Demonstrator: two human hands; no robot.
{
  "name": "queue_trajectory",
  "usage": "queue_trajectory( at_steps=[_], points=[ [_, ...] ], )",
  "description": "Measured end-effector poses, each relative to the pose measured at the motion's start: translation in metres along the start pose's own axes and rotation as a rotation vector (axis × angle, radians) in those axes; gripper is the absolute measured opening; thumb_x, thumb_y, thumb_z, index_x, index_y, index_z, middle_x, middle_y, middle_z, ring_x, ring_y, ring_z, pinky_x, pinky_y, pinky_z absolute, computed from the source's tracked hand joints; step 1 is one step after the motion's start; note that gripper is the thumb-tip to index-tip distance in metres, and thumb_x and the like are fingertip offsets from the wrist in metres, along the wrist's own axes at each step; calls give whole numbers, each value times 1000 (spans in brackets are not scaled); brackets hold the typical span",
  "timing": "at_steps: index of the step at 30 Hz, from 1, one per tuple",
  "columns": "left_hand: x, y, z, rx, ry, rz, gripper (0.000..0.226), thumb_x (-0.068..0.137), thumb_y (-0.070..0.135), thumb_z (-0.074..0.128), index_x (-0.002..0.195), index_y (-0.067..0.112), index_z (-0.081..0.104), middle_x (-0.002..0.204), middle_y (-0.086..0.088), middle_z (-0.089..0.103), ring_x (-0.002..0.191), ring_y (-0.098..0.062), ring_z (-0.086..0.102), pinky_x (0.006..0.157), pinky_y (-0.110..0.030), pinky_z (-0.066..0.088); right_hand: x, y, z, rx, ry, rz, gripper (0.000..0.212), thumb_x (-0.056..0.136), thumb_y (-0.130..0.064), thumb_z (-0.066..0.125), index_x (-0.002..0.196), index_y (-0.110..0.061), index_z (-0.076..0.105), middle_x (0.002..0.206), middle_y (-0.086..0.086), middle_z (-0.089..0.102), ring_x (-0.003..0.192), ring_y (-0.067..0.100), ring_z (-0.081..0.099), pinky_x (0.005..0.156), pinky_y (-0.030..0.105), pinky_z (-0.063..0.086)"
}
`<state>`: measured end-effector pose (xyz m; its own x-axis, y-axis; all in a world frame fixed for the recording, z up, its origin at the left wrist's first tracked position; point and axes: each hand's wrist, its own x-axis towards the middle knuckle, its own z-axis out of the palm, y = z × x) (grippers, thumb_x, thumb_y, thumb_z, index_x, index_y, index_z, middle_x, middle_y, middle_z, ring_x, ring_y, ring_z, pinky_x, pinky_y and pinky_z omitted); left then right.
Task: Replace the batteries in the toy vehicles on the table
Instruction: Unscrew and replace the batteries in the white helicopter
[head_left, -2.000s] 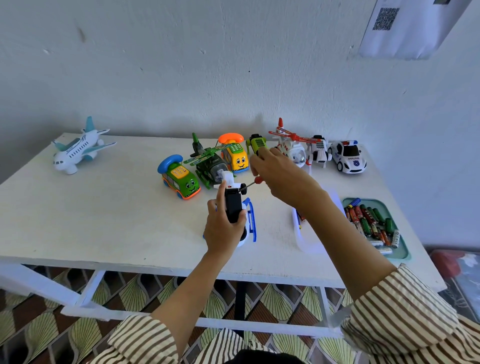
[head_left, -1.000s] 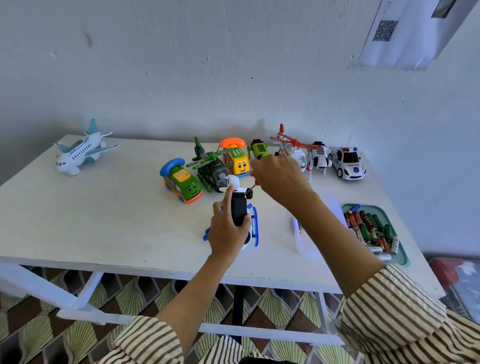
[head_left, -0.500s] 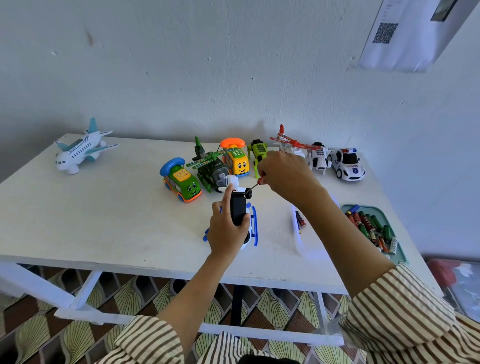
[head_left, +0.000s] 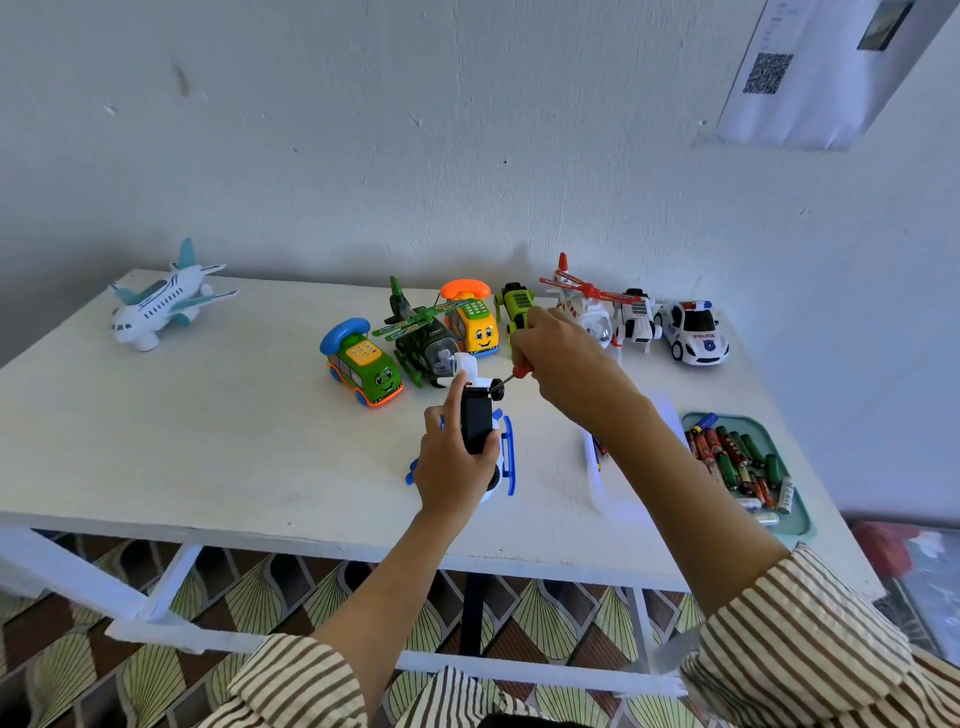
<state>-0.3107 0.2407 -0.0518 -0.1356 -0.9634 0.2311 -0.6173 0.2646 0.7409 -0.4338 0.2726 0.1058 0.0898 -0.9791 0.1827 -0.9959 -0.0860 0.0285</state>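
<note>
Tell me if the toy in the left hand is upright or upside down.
Upside down: the toy shows its black underside and blue skids upward, while the left hand grips it.

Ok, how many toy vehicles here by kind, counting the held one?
Airplanes: 1, the white airplane
Helicopters: 2, the green helicopter and red-and-white helicopter
Telephone cars: 2, the green telephone car and yellow telephone car
Other cars: 3, the lime car, white car, police car
Held upturned: 1, the white-and-blue toy in the left hand
Total: 9
</note>
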Motion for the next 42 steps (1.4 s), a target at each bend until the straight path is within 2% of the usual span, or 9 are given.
queue_trajectory(
  at_steps=[10, 14, 16, 20, 26, 31, 34, 37, 42],
  points=[
    [0, 1, -1, -9, 3, -1, 75, 87, 33, 64, 149, 36, 22, 120, -5, 46, 95, -26, 59, 57, -30, 47, 4, -4, -1, -148, -76, 76, 23, 100, -20, 44, 112, -7, 59, 102, 10, 64, 97, 31, 63, 66, 32, 42],
    [-1, 0, -2, -11, 5, -9, 75, 87, 32, 64, 149, 37, 21, 119, -5, 45, 94, -27, 59, 56, -29, 42, 1, 2, 3, -123, -87, -31, 34, 93, -23, 56, 123, -8, 50, 122, 11, 51, 110, 28, 51, 90, 33, 42],
    [-1, 0, -2, -8, 6, -7, 75, 87, 32, 64, 149, 37, 21, 119, -5, 45, 94, -27, 59, 55, -28, 42, 0, 5, 5, -106, -64, -67, 31, 90, -7, 56, 120, -7, 49, 123, 11, 46, 111, 27, 45, 94, 34, 40],
    [0, 0, -1, 0, -1, -1, 76, 87, 33, 63, 149, 37, 20, 120, -5, 45, 96, -26, 59, 55, -27, 44, 0, 5, 0, 34, -37, 11, 23, 87, 5, 55, 106, -6, 60, 114, 10, 51, 107, 27, 51, 82, 33, 47],
    [0, 0, -1, -2, -2, 0, 75, 88, 33, 63, 149, 36, 20, 120, -5, 46, 96, -26, 59, 55, -26, 44, 1, 0, -8, -136, -110, 68, 23, 97, -23, 48, 111, -9, 60, 108, 7, 61, 99, 28, 62, 67, 31, 39],
    [0, 1, -2, -18, 2, -8, 76, 87, 32, 64, 149, 36, 20, 118, -6, 46, 94, -26, 59, 56, -28, 45, 1, -1, -2, -87, -121, -5, 26, 98, -21, 46, 118, -7, 53, 115, 10, 60, 106, 28, 59, 83, 35, 48],
    [-1, 1, -3, -15, 5, -5, 75, 87, 32, 64, 149, 36, 21, 118, -6, 46, 95, -26, 59, 56, -27, 44, 1, 0, -4, -119, -77, -98, 35, 93, -18, 55, 124, -7, 45, 128, 8, 46, 116, 23, 44, 97, 32, 35],
    [-1, 1, -2, -8, 3, 0, 75, 88, 33, 64, 149, 35, 21, 119, -6, 46, 95, -26, 59, 55, -28, 46, -1, -1, -1, -63, -19, -41, 24, 90, -3, 54, 113, -6, 53, 123, 10, 47, 112, 25, 43, 91, 30, 38],
    [-1, 1, -2, -5, 4, -6, 76, 87, 32, 64, 149, 37, 20, 119, -6, 46, 95, -27, 59, 57, -31, 47, 3, -5, -4, -127, -36, 76, 17, 94, -11, 56, 110, -7, 59, 111, 9, 56, 106, 26, 56, 70, 32, 47]
  ],
)
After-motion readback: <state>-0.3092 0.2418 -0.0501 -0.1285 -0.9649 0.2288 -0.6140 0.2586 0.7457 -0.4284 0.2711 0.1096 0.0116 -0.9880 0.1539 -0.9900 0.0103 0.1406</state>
